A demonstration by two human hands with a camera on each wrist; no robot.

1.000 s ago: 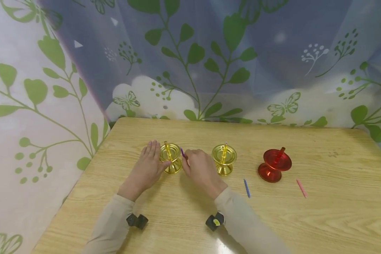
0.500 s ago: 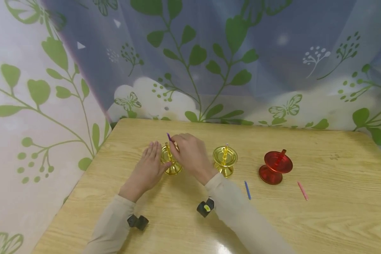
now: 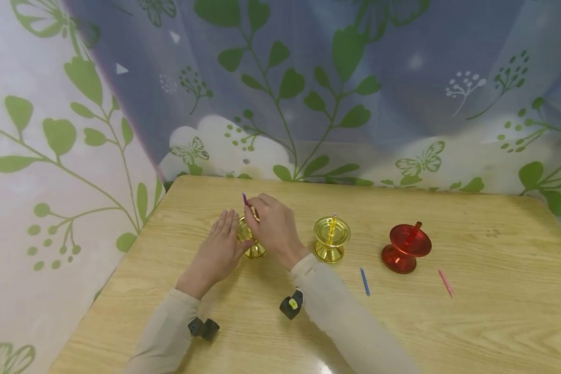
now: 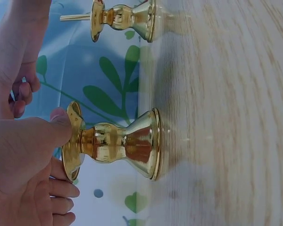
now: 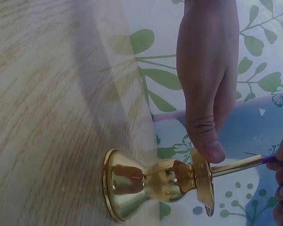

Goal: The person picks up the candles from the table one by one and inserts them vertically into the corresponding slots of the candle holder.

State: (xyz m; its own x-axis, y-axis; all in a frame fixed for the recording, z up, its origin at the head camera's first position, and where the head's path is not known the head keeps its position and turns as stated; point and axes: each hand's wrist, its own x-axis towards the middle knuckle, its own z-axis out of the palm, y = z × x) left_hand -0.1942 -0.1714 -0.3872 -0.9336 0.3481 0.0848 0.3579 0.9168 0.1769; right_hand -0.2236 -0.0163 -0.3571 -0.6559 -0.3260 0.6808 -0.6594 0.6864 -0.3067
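Observation:
A gold candle holder [image 3: 254, 253] stands upright on the table between both hands. My left hand [image 3: 216, 255] steadies its dish, the thumb lying on the near rim and the long fingers along the far side, as the left wrist view shows. Pinched between thumb and fingers of my right hand [image 3: 275, 228] is a thin purple candle [image 3: 244, 198], its upper end poking out above them. In the right wrist view, the candle's lower end [image 5: 269, 159] is right at the open top of the holder's gold tube [image 5: 238, 165]. The right fingers hide part of the candle and dish.
To the right stand a second gold candle holder [image 3: 329, 253], which has a pale tip at its tube top, and a red one [image 3: 400, 259]. A blue candle [image 3: 365, 282] and a pink candle [image 3: 445, 283] lie on the wooden table [image 3: 509, 311] before them.
My right hand has moved left and away from me, bringing the purple candle from beside the gold holder to above its tube. My left hand has stayed at the dish.

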